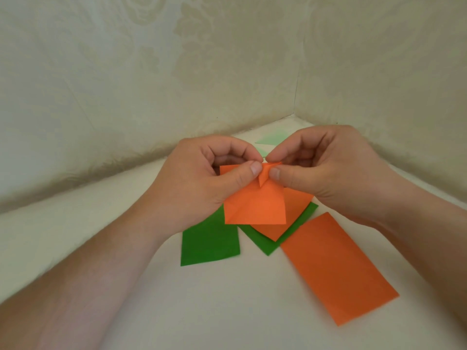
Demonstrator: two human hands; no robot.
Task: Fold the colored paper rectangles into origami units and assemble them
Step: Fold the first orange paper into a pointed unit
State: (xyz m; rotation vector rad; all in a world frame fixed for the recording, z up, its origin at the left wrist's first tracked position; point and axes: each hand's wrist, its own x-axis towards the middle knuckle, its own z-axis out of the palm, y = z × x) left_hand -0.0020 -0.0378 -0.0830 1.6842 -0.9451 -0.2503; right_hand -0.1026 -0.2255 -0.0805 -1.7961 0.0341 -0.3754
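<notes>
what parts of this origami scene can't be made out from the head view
- Top edge of the held orange paper: covered by left hand and right hand.
- Pale green paper: mostly behind the hands.
- Orange sheet underneath: overlapped by the held paper.

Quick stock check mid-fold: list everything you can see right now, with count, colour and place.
held paper: 1, orange, partly folded, raised at centre, pinched at its top edge
flat orange rectangle: 1, right on the table
covered orange sheet: 1, under the held paper
green rectangles: 2, dark green, centre
pale green papers: at least 1, far corner
table: 1, off-white
left hand: pinches paper
right hand: pinches paper
</notes>
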